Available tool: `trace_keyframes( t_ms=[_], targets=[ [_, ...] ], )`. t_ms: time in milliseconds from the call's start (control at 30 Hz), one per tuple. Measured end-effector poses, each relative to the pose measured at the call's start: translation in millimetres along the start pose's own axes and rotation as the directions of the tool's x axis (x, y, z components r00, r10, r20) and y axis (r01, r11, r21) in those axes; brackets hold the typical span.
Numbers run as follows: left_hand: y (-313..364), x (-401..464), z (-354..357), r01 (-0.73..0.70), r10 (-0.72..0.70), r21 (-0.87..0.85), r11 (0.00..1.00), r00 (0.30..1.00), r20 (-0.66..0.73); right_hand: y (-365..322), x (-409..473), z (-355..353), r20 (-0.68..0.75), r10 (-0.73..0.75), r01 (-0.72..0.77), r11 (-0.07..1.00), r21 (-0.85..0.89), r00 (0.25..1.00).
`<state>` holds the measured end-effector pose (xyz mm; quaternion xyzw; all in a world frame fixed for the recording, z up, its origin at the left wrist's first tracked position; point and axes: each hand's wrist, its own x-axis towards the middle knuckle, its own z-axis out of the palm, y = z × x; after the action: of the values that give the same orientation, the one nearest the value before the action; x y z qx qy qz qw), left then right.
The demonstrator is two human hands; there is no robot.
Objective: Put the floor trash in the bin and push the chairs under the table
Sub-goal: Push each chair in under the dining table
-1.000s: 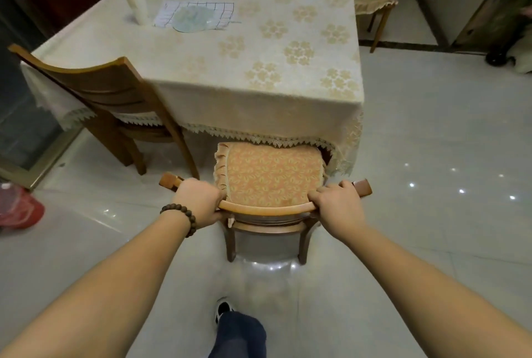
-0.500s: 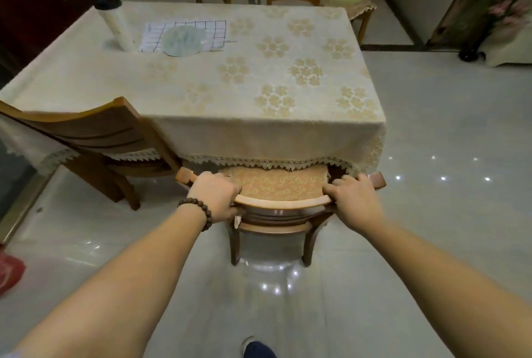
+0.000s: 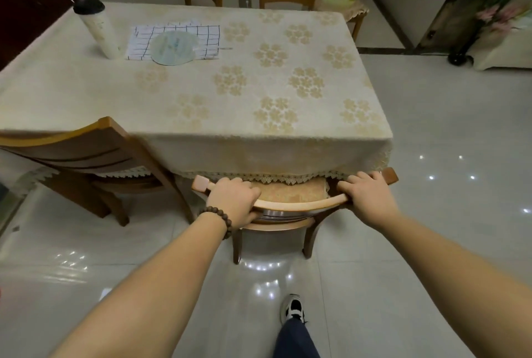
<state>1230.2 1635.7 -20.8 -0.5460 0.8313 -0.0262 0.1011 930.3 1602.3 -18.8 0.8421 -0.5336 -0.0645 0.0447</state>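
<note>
At the lower middle of the frame, both hands grip the curved top rail of a wooden chair point(image 3: 290, 205). The left hand point(image 3: 234, 199) has its fingers curled over the rail near the left end, thumb wrapped beneath, with a beaded bracelet point(image 3: 218, 219) on the wrist. The right hand point(image 3: 364, 195) closes over the rail near its right end, fingers bent over the top edge. The chair's cushioned seat sits mostly under the lace hem of the desk point(image 3: 201, 104), with only a strip of cushion visible between the hands; its back legs stand on the tiled floor point(image 3: 431, 228).

To the left, a second chair point(image 3: 83, 153) stands angled, its seat only partly under the desk. On the desk, upper left, a capped bottle point(image 3: 96, 28) stands beside a checked cloth point(image 3: 175, 41) with a round fan point(image 3: 174, 48) lying on it. Two more chair backs rise beyond the far edge. A shoe point(image 3: 293, 307) shows at the bottom.
</note>
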Motion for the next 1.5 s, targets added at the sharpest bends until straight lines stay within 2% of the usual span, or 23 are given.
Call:
trace_keyframes(
  t_ms=[133,400,667,800,967,1033,1100,1133,1233,1367,1500],
  targets=[
    [-16.0,27.3,-0.2,-0.011,0.011,-0.005,1.0,1.0,-0.021,10.2,27.7,3.8,0.007,0.011,-0.011,1.0,-0.008,1.0],
    [-64.1,80.6,4.1,0.029,-0.03,0.006,1.0,0.996,0.08,10.8,86.3,7.3,0.026,-0.032,0.032,0.999,0.005,0.999],
    [-85.6,132.8,4.8,0.022,-0.023,0.028,0.999,1.0,0.013,37.4,140.4,3.8,0.02,-0.036,0.034,0.997,0.068,0.999],
    [-92.4,135.8,6.4,0.003,-0.004,0.032,0.999,1.0,0.008,34.4,142.3,6.8,-0.035,-0.047,0.05,0.995,0.088,0.998],
    [-88.1,132.5,3.4,0.029,-0.03,-0.047,0.998,0.999,-0.012,38.7,138.9,-2.5,0.036,-0.071,0.063,0.982,0.18,0.997],
    [-88.5,123.3,2.9,0.033,-0.049,-0.13,0.991,0.992,-0.12,40.0,131.4,-6.6,-0.046,-0.021,0.03,0.98,0.195,0.999],
    [-91.2,111.9,3.4,0.108,-0.144,-0.18,0.978,0.968,-0.206,38.0,122.2,-7.2,-0.129,0.06,-0.035,0.982,0.186,0.99],
    [-93.8,107.0,3.7,0.183,-0.223,-0.201,0.962,0.954,-0.198,35.2,118.2,-6.3,-0.12,0.083,-0.06,0.98,0.19,0.989],
    [-102.9,102.9,6.9,0.398,-0.421,-0.244,0.885,0.906,-0.047,20.6,112.7,0.9,-0.026,0.112,-0.107,0.981,0.16,0.993],
    [-111.2,104.3,10.7,0.398,-0.414,-0.232,0.888,0.91,-0.025,1.4,119.3,4.3,-0.094,0.258,-0.237,0.954,0.185,0.962],
    [-118.0,100.0,9.4,0.398,-0.413,-0.22,0.89,0.911,-0.021,-10.0,118.9,6.7,-0.114,0.29,-0.264,0.943,0.201,0.95]
  ],
)
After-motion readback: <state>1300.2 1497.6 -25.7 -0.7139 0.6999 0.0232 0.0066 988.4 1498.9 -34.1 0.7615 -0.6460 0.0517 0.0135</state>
